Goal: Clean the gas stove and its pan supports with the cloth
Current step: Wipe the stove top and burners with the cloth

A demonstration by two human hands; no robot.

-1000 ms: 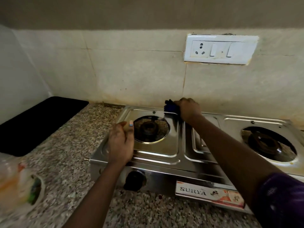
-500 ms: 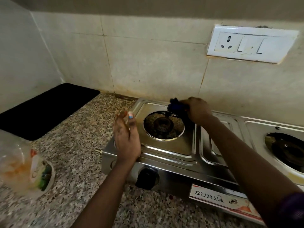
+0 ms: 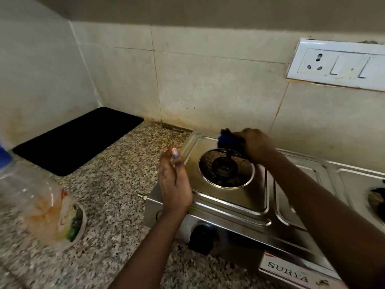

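- Gas stove (image 3: pixel 239 207) sits on the speckled surface (image 3: pixel 116 205), back edge near the tiled wall (image 3: pixel 208 90). No pan supports visible on either burner, so I judge they're lifted off to expose the top plate.
- Cloth (image 3: pixel 228 139), dark blue and bunched, sits at the stove's rear-left corner, roughly 12 o'clock of the left burner (image 3: pixel 226 168). It looks pressed on the steel right at the burner well's rim.
- Right hand (image 3: pixel 257 144): clenched around the cloth, fingers curled over the wad, arm reaching diagonally across the stove. Wadding probably gives pressure on the yellowish stain around the well.
- Left hand (image 3: pixel 174 180): released, fingers straight and together, holding nothing. It hovers at 9 o'clock of the burner, over the stove's left edge; can't tell if it touches the steel. Likely ready to brace the stove against sliding.
- Knob (image 3: pixel 203 238) at 6 o'clock of the burner, untouched.
- Off to the left: clear plastic bottle (image 3: pixel 37 203) lying at 9 o'clock, black mat (image 3: pixel 77 138) at 10 o'clock, both well apart from the stove.
- Socket plate (image 3: pixel 339 63) on the wall at 1 o'clock.
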